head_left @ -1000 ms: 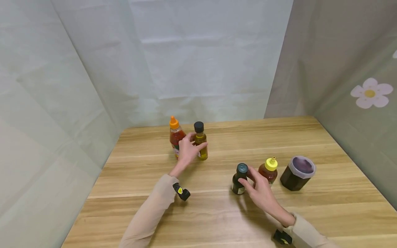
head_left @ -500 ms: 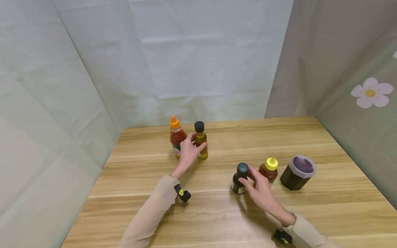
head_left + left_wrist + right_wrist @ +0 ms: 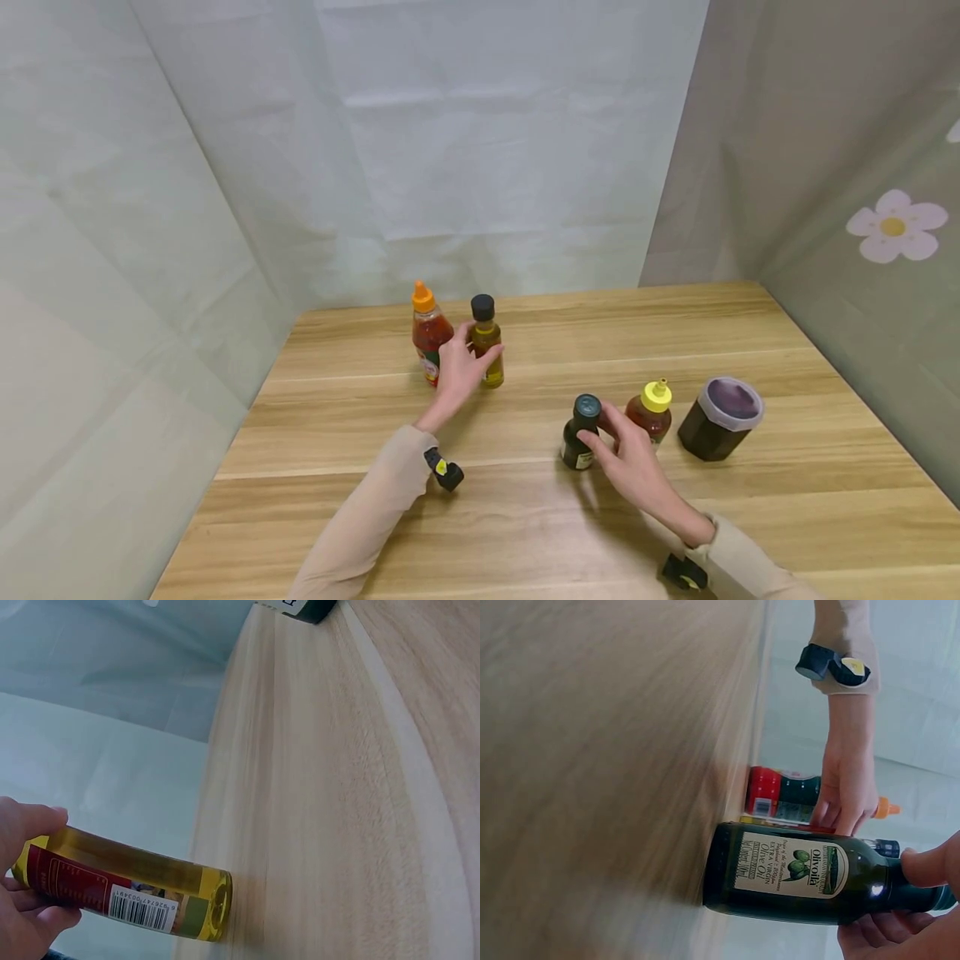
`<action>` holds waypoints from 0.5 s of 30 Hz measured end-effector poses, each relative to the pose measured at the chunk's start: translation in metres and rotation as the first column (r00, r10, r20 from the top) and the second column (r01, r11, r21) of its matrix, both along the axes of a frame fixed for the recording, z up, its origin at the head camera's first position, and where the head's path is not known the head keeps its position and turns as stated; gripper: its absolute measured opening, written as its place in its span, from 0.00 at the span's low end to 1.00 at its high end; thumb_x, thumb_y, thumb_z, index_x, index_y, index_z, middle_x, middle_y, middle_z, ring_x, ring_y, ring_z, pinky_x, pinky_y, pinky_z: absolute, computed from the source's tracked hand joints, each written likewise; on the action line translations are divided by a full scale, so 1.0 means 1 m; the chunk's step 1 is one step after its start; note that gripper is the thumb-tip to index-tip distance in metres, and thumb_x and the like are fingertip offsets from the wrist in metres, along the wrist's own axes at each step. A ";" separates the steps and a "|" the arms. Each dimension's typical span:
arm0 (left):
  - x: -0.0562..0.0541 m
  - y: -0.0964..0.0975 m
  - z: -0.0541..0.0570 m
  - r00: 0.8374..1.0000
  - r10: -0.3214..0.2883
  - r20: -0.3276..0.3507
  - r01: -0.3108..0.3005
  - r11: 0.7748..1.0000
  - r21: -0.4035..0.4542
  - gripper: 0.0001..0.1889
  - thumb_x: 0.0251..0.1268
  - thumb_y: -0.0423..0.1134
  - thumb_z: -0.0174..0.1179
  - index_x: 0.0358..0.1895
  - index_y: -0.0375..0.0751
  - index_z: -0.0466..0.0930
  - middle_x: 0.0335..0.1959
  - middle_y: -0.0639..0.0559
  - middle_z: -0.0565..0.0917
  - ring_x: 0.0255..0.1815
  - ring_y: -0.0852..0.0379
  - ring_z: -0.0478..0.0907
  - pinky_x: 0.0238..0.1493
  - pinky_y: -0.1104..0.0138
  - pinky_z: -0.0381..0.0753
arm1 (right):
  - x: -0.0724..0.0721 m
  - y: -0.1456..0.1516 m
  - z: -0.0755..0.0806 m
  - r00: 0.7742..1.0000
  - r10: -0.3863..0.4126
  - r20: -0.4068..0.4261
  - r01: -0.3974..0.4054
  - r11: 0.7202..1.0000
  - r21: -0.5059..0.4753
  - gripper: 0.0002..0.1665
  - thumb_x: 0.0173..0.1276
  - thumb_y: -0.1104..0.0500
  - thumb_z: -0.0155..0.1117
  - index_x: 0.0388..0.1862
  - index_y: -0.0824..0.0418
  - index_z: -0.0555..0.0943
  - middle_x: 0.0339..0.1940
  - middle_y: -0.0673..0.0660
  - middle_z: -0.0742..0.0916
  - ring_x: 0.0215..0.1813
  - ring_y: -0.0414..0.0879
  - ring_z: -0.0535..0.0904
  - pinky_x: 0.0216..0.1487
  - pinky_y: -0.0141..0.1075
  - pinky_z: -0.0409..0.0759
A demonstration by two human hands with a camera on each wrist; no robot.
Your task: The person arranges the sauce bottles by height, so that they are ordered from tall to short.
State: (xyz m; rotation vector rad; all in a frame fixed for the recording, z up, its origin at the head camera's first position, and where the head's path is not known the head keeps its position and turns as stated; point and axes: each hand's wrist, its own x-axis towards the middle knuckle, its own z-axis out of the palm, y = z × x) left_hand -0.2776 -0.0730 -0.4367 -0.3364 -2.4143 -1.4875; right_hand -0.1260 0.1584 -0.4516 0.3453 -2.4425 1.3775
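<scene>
In the head view my left hand (image 3: 459, 367) grips a small bottle of yellow oil (image 3: 487, 335) with a black cap, standing upright on the table. The left wrist view shows thumb and fingers on opposite sides of this oil bottle (image 3: 139, 881), with its barcode label turned to the camera. Nearer the front, my right hand (image 3: 633, 467) pinches a dark green olive oil bottle (image 3: 576, 450) near its neck. Its cream label faces the right wrist camera, and the olive oil bottle's (image 3: 791, 874) base is at the tabletop.
An orange-capped red sauce bottle (image 3: 431, 333) stands just left of my left hand. Partly behind my right hand is a yellow-capped squeeze bottle (image 3: 652, 414). Right of it stands a dark jar (image 3: 712, 429) with a pale rim. Cloth hangs behind the wooden table (image 3: 360, 517).
</scene>
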 end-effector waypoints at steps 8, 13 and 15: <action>-0.001 0.001 0.001 0.999 0.046 -0.020 -0.047 0.998 -0.033 0.26 0.58 0.38 0.69 0.59 0.34 0.73 0.52 0.37 0.83 0.50 0.43 0.83 0.50 0.53 0.85 | -0.001 -0.001 0.002 1.000 0.023 0.011 -0.023 1.000 -0.017 0.21 0.65 0.65 0.66 0.56 0.62 0.77 0.52 0.61 0.86 0.56 0.57 0.82 0.56 0.51 0.81; -0.002 0.001 0.001 0.998 0.054 -0.042 -0.057 0.996 -0.067 0.26 0.59 0.39 0.68 0.59 0.34 0.72 0.51 0.38 0.83 0.50 0.44 0.83 0.50 0.54 0.85 | -0.003 -0.001 0.002 1.000 0.026 0.014 -0.026 1.000 -0.016 0.20 0.65 0.65 0.66 0.56 0.62 0.77 0.52 0.62 0.86 0.56 0.58 0.82 0.56 0.51 0.81; -0.001 0.001 0.002 0.998 0.053 -0.041 -0.055 0.996 -0.065 0.27 0.59 0.39 0.68 0.60 0.35 0.72 0.52 0.39 0.83 0.52 0.44 0.82 0.53 0.53 0.83 | -0.003 -0.001 0.001 1.000 0.027 0.013 -0.026 1.000 -0.016 0.20 0.65 0.65 0.66 0.56 0.63 0.77 0.53 0.62 0.86 0.56 0.58 0.82 0.56 0.51 0.81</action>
